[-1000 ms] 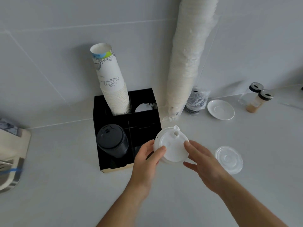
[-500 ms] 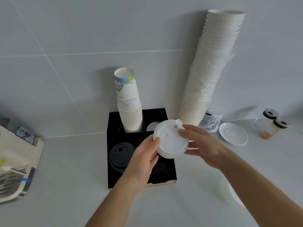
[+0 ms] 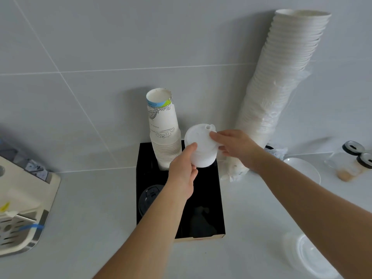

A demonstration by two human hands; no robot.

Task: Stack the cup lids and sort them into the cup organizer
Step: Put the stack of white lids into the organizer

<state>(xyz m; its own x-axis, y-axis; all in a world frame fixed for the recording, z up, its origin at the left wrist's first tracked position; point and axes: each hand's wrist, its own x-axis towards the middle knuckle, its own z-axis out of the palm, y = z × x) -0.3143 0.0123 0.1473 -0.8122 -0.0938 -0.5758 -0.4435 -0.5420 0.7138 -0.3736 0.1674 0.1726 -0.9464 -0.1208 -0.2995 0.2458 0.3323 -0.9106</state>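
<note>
A stack of white cup lids (image 3: 201, 146) with a spout on top hangs tilted above the back right compartment of the black cup organizer (image 3: 218, 198). My left hand (image 3: 184, 172) grips the stack from its lower left. My right hand (image 3: 235, 147) holds its upper right edge. A stack of black lids (image 3: 149, 198) fills the organizer's front left compartment, and printed paper cups (image 3: 163, 133) stand in the back left one. Clear flat lids (image 3: 310, 256) lie on the counter at the lower right, partly behind my right forearm.
A tall leaning column of white paper cups (image 3: 281, 81) rests against the tiled wall right of the organizer. A white saucer (image 3: 306, 170) and two black-capped jars (image 3: 354, 160) sit at the right. A beige machine (image 3: 22, 208) stands at the left edge.
Both hands have carried the white lid stack up and back, from in front of the organizer to above its back right compartment. The camera view has tilted upward.
</note>
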